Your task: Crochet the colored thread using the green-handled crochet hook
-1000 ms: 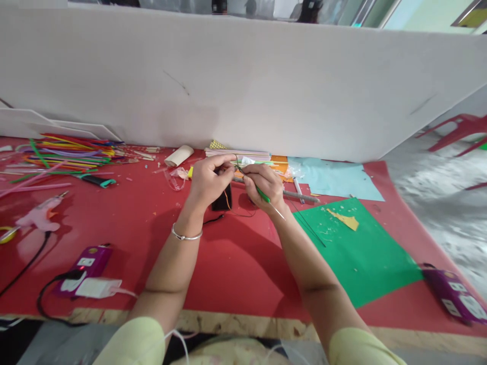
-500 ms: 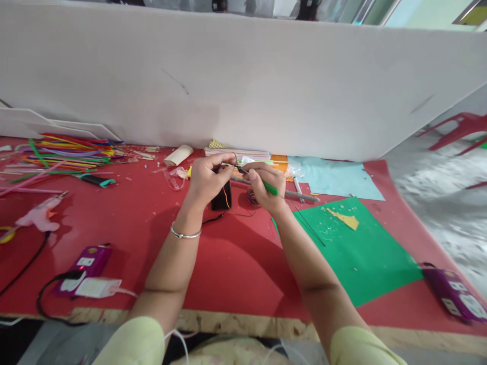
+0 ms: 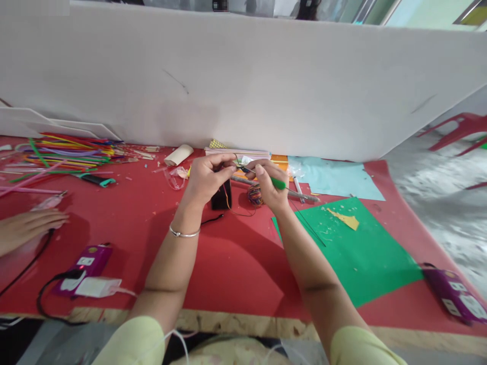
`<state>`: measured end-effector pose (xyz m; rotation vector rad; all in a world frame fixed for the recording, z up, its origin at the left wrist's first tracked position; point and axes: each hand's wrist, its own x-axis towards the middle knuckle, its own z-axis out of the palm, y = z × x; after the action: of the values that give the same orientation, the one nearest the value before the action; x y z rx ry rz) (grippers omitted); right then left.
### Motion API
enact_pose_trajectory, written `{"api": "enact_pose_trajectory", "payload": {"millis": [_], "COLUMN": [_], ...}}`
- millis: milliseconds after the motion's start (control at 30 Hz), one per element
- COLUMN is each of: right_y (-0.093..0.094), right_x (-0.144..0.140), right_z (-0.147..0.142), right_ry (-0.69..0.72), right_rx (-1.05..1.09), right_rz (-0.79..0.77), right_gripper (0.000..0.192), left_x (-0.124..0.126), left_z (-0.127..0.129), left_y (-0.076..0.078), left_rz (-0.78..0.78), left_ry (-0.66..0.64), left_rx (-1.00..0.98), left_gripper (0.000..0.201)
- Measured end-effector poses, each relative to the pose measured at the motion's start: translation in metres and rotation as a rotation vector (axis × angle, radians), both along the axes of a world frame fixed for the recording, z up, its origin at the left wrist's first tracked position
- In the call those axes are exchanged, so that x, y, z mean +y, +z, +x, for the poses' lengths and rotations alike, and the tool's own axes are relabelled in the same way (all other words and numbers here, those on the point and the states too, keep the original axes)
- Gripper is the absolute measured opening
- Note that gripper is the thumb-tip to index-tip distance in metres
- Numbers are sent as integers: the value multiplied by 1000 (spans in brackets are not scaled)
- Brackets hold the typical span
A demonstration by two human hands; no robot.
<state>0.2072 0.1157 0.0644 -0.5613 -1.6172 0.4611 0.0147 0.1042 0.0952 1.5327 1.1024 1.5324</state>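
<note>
My left hand (image 3: 207,178) and my right hand (image 3: 269,186) are raised together over the red table (image 3: 224,263), fingertips nearly touching. My right hand grips a thin green stick (image 3: 277,183) that slants down to the right. My left hand pinches its dark tip, with a thin orange wire (image 3: 227,196) hanging from it. A small black box (image 3: 221,198) stands under my left hand. A ball of multicoloured thread (image 3: 254,193) lies under my right hand.
A green sheet (image 3: 357,253) and a light blue sheet (image 3: 335,178) lie to the right. Coloured straws (image 3: 68,152) are piled far left. Another person's hand (image 3: 26,228) rests on a pink glue gun at the left edge. Purple power strips (image 3: 85,266) (image 3: 454,296) sit near the front.
Another person's hand has come in at the left and covers the glue gun. My right hand has turned the green stick and lifted a little, uncovering the thread ball.
</note>
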Motion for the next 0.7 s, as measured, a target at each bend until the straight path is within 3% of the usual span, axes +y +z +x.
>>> {"api": "enact_pose_trajectory", "payload": {"millis": [700], "right_y": [2], "right_x": [5], "right_z": [10], "right_ry": [138], "right_rx": [-74], "right_rz": [14], "right_gripper": [36], "left_x": [1], "left_z": [-4], "left_y": [-3], "left_rz": [10], "left_ry": [-7], "left_rx": [65], "left_gripper": [16]}}
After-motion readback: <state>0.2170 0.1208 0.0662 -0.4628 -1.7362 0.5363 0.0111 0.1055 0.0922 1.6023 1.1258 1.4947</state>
